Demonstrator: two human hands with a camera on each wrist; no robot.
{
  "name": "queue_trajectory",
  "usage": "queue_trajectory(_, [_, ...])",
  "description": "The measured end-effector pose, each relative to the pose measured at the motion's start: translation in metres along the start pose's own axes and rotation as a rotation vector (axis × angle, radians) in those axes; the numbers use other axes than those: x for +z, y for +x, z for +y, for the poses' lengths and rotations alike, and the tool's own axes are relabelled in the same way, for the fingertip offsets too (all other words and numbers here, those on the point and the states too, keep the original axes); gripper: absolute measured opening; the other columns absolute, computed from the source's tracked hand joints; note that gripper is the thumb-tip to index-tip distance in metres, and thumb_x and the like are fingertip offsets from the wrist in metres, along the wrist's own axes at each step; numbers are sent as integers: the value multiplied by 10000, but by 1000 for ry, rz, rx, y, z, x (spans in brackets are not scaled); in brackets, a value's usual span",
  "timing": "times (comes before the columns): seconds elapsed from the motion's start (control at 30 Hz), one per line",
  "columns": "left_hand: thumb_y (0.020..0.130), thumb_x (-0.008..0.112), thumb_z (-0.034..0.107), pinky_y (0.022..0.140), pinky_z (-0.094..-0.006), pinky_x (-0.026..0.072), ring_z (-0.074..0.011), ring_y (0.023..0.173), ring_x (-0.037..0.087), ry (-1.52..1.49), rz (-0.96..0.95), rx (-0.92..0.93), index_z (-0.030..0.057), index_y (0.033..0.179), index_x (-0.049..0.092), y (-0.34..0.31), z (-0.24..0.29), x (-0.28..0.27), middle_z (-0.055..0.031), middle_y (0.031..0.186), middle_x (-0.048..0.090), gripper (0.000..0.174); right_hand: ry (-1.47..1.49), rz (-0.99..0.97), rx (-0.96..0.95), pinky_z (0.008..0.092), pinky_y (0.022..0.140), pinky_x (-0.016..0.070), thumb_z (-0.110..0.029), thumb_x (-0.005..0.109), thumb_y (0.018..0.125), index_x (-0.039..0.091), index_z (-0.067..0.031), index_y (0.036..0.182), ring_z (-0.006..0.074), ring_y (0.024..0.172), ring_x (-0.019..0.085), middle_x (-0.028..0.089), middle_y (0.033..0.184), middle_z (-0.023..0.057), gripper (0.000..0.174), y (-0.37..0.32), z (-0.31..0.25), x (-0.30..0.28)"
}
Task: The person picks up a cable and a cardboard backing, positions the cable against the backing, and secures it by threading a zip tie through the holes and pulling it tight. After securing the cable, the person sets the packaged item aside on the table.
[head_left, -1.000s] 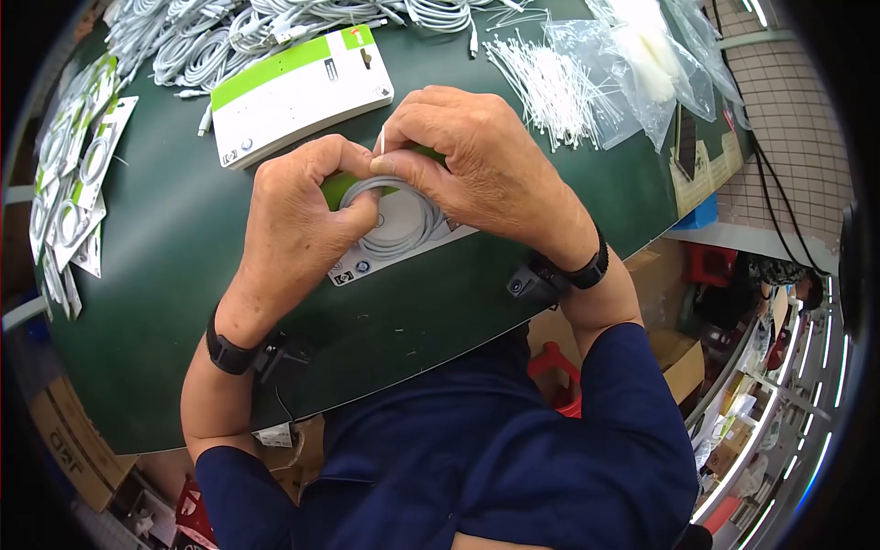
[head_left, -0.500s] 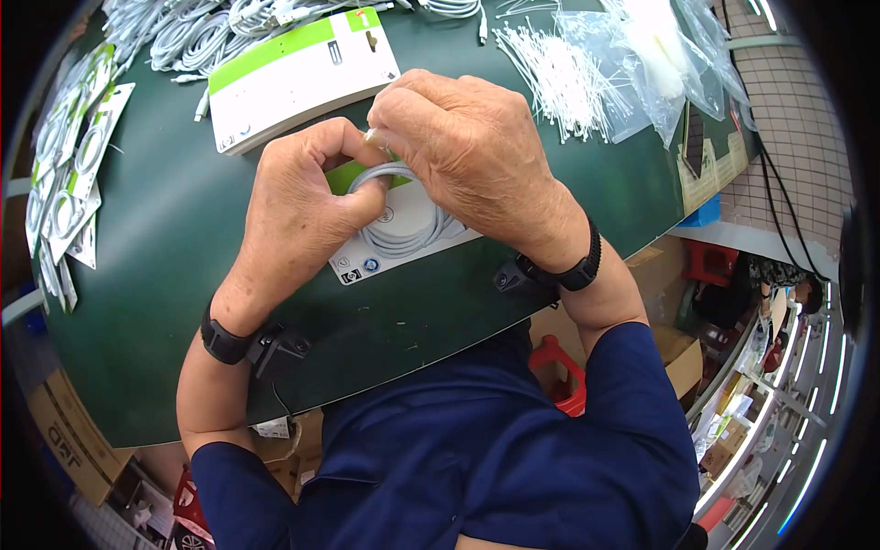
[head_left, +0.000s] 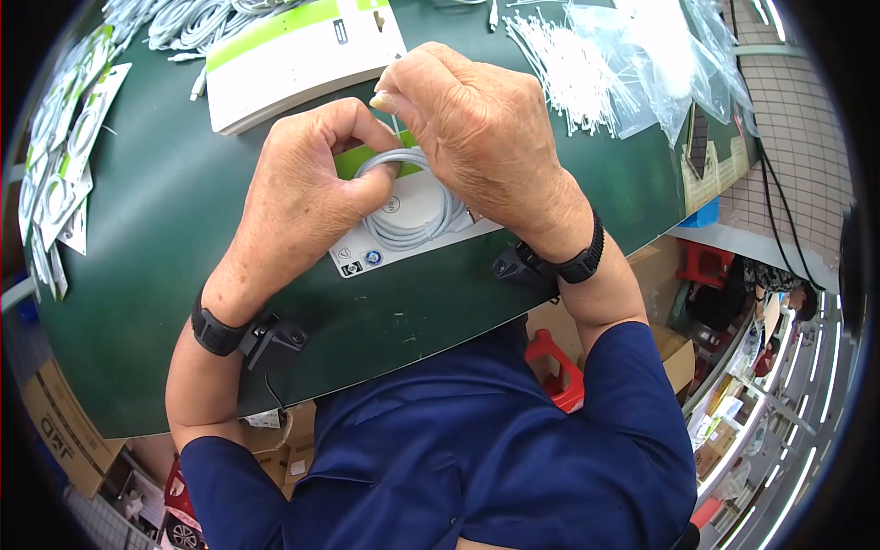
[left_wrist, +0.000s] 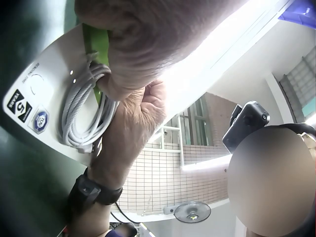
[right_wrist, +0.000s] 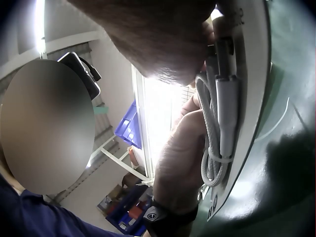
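A light grey braided charging cable (head_left: 403, 240) lies coiled against a white and green packaging card (head_left: 351, 258) above the table. My left hand (head_left: 295, 179) grips the coil and card at their upper edge, its thumb across the coil and index finger bent behind. A thin white cable tie (head_left: 395, 122) rises from the coil's top to my right hand (head_left: 486, 128), which pinches its end between thumb and index finger. In the right wrist view a white connector (right_wrist: 227, 108) of the cable lies along the card. The right hand's other fingers are hidden.
Behind the hands lies a stack of white and green cards (head_left: 293, 69); more coiled cables (head_left: 197, 23) lie beyond. Loose white cable ties (head_left: 568, 78) and clear plastic bags (head_left: 651, 73) are at the right. Carded cables (head_left: 78, 137) lie at the far left.
My right hand has drawn up and away from the left fingertips, with the cable tie now stretched between. The left hand keeps its grip on the coil and card.
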State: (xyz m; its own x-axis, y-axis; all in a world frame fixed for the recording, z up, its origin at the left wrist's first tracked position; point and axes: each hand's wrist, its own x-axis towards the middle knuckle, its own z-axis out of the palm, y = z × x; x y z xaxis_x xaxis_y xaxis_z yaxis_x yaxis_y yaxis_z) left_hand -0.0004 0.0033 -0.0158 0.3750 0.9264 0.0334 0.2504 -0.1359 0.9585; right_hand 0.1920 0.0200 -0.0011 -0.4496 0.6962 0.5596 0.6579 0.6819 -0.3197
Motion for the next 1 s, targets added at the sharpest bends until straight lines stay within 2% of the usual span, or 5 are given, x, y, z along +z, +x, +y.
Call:
queue_trajectory(0.23, [777, 691, -4, 693, -264, 499, -91, 712, 585, -6, -13, -7, -31, 896, 697, 0, 0, -2, -61, 760, 678, 122, 63, 0, 12, 344, 602, 549, -44, 755, 903, 667, -55, 966, 249, 698, 700, 692, 853, 76, 108, -1, 2, 3])
queue_trajectory(0.33, [767, 687, 1, 685, -264, 491, -89, 711, 578, 77, -20, -8, -31, 901, 698, 1, -1, -6, -62, 756, 675, 137, 328, -7, 109, 312, 636, 564, -25, 747, 906, 688, -22, 994, 196, 722, 717, 726, 903, 89, 107, -2, 3, 2])
queue_trajectory(0.47, [766, 685, 7, 678, -268, 486, -90, 707, 571, -13, -25, -31, -29, 902, 701, 1, -2, -4, -59, 752, 667, 141, 375, -59, 163, 289, 662, 568, -19, 741, 908, 701, 2, 995, 160, 741, 715, 748, 918, 99, 98, -2, 7, -2])
queue_trajectory(0.6, [770, 683, 8, 675, -270, 484, -91, 704, 564, -21, -9, -6, -28, 902, 703, 0, -1, -3, -55, 749, 656, 138, 390, -158, 247, 280, 655, 562, -25, 747, 906, 703, 8, 966, 166, 744, 717, 753, 892, 102, 81, -1, 6, -7])
queue_trajectory(1.0, [767, 689, 6, 671, -263, 476, -89, 693, 541, 24, -4, 26, -26, 898, 706, 0, 0, -3, -41, 739, 632, 135, 375, -176, 234, 281, 654, 561, -23, 746, 898, 715, 1, 971, 162, 731, 713, 748, 852, 91, 83, 0, 6, -10])
